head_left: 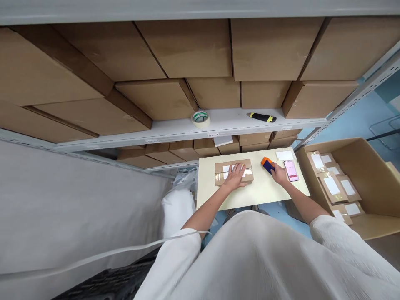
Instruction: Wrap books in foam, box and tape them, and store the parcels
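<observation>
White sleeves filled the bottom of the frame, both bare arms reaching up to a small pale desk [250, 193] at centre. Left hand [235, 176] lay flat, fingers spread narrow, on a small brown cardboard box [220, 177] already taped shut and bearing a white label. Right hand [279, 173] closed its fingers round an orange and dark blue handheld device [267, 163], just beside a pink-screened phone [291, 170]. At right, a large open carton [368, 175] held several labelled parcels, so packing looked well advanced, this box not yet added.
</observation>
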### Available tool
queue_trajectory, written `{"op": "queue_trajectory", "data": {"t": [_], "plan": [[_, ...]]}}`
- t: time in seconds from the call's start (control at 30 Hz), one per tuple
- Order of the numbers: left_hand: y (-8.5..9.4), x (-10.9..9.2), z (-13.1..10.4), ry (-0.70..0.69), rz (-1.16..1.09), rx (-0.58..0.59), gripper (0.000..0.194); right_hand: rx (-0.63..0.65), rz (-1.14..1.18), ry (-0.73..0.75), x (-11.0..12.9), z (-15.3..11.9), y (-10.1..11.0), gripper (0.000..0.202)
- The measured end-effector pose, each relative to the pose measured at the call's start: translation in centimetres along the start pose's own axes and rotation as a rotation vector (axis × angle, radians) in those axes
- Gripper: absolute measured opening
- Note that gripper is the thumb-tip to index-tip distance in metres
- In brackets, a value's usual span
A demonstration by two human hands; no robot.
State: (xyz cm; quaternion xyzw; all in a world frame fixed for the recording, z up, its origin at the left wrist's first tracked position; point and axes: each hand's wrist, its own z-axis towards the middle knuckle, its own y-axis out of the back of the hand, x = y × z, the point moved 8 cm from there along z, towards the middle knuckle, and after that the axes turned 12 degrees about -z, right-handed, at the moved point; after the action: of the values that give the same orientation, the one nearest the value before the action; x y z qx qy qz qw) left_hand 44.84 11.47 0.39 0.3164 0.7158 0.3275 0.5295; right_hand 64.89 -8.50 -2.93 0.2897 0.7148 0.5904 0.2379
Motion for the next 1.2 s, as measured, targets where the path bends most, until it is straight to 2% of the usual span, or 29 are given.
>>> {"op": "queue_trajectory", "data": {"t": [0.17, 0.23, 0.3, 0.4, 0.47, 0.57, 0.63, 0.73, 0.83, 1.0, 1.1, 1.2], "plan": [[0.1, 1.4, -1.9, 0.050, 0.033, 0.003, 0.113, -0.050, 0.054, -0.020, 1.0, -0.6, -1.0, 0.058], [0.3, 1.9, -2.8, 0.076, 0.053, -0.009, 0.109, -0.102, 0.131, -0.013, 1.4, -1.1, -0.2, 0.055], [0.5, 2.5, -3.8, 0.104, 0.067, -0.024, 0.104, -0.193, 0.181, 0.043, 2.2, -1.3, 1.8, 0.055], [1.0, 3.3, -5.2, 0.143, 0.072, -0.063, 0.096, -0.316, 0.149, 0.190, 4.7, -0.6, 6.9, 0.055], [1.2, 3.6, -6.0, 0.151, 0.070, -0.088, 0.090, -0.376, 0.109, 0.299, 7.1, 1.2, 11.3, 0.054], [1.1, 3.9, -6.5, 0.133, 0.053, -0.113, 0.086, -0.498, 0.065, 0.436, 11.6, 5.2, 18.9, 0.053], [0.9, 4.1, -6.5, 0.119, 0.038, -0.131, 0.085, -0.558, 0.021, 0.507, 14.7, 8.2, 23.2, 0.052], [0.6, 4.5, -6.3, 0.095, 0.020, -0.171, 0.083, -0.596, -0.048, 0.560, 18.4, 11.7, 27.1, 0.052], [0.4, 4.8, -6.1, 0.074, 0.007, -0.208, 0.082, -0.584, -0.082, 0.556, 20.0, 13.9, 28.1, 0.048], [0.2, 4.9, -5.9, 0.061, -0.030, -0.213, 0.079, -0.565, -0.072, 0.486, 20.1, 15.3, 27.9, 0.049], [0.5, 4.7, -6.0, 0.069, -0.049, -0.213, 0.078, -0.594, -0.072, 0.452, 20.1, 14.6, 28.4, 0.051], [0.9, 4.5, -6.2, 0.070, -0.060, -0.223, 0.079, -0.646, -0.051, 0.441, 19.8, 12.5, 28.6, 0.052]]}}
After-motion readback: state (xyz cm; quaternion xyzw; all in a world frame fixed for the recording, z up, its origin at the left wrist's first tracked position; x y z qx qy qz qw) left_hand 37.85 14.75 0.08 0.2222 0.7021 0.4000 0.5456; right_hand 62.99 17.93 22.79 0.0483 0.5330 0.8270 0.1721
